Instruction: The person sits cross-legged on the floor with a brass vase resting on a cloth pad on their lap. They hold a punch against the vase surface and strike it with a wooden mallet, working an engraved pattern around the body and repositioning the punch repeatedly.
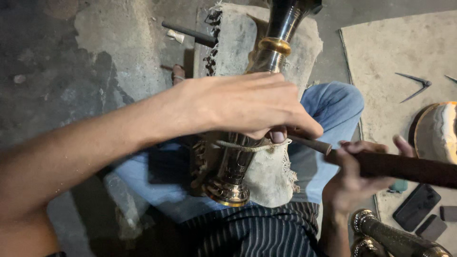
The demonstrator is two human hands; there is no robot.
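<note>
On stained concrete floor [109,52], frayed cloth [238,33] underlies the brass vase [238,166].

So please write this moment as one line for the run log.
left hand: on metal vase | right hand: holds dark-handled tool | tool tip: at vase | cloth: under vase, on lap

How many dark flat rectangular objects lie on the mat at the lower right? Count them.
3: the largest one nearest the right hand, a smaller one below it, and one cut by the frame's right edge. More may lie outside view.
</note>
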